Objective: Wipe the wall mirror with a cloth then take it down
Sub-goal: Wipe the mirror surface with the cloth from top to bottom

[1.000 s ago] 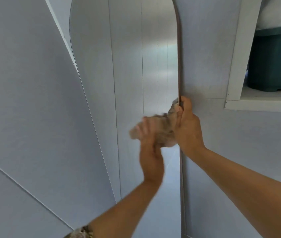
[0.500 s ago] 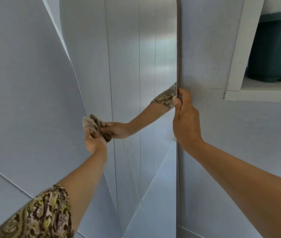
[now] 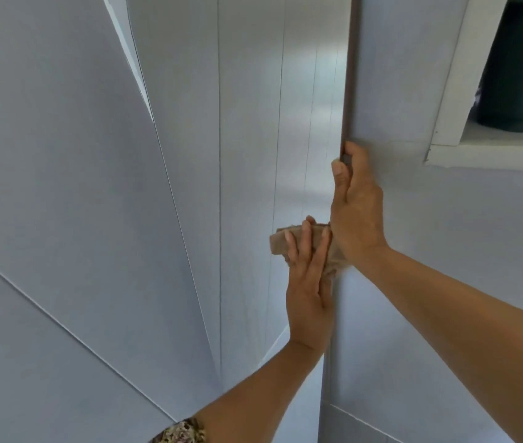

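On the mirror's [image 3: 247,155] right edge, the right hand [image 3: 357,209] is clamped around the dark frame, thumb on the glass side. Just left and below, touching it, the left hand [image 3: 308,282] presses a tan cloth [image 3: 281,243] flat against the glass. The mirror hangs upright on the grey wall [image 3: 445,235], a white-framed recess [image 3: 452,91] to the upper right

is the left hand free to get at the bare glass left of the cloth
Probably yes: the left hand already presses the cloth flat on the mirror, and nothing lies on the glass to its left. The right hand only grips the right edge.
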The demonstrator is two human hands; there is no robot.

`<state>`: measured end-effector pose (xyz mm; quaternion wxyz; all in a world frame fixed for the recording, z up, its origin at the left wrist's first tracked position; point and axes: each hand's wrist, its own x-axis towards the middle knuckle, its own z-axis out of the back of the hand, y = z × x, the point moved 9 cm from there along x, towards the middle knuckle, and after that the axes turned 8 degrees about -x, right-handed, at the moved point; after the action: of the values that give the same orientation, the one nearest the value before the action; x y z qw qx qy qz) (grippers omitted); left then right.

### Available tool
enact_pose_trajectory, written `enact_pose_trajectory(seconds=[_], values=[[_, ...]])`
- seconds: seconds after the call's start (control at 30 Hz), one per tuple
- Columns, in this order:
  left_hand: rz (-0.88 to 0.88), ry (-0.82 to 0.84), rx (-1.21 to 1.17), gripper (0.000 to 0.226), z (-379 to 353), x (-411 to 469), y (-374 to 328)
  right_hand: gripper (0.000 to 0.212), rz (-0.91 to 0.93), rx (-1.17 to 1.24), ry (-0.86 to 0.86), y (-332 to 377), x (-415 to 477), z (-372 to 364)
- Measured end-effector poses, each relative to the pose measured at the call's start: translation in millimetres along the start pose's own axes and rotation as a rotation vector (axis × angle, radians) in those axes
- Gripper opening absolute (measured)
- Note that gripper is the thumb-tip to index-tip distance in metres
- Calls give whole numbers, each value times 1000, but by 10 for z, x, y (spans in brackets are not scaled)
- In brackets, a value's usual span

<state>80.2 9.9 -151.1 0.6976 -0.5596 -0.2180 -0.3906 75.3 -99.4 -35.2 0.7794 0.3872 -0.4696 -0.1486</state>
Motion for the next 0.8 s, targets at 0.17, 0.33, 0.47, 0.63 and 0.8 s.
enact_pose_trajectory(seconds=[0.17,0.33,0.47,0.63,0.8], values=[[315,-285,-74,59,596,161,747,33,-37,-19,139,-283,-307,-136],[785,-592,-12,43,1461,64,1889,29,-78,-45,277,-614,-727,-425],[983,-749,-137,34,1820,-79,2398,25,-126,-79,262,-847,-944,-522],[977,-707,-30,42,1572,-220,2196,24,-133,-129,274,-1000,-1144,-546],[509,-397,2,55,730,-375,1259,29,-95,-135,269,-961,-1138,-517]])
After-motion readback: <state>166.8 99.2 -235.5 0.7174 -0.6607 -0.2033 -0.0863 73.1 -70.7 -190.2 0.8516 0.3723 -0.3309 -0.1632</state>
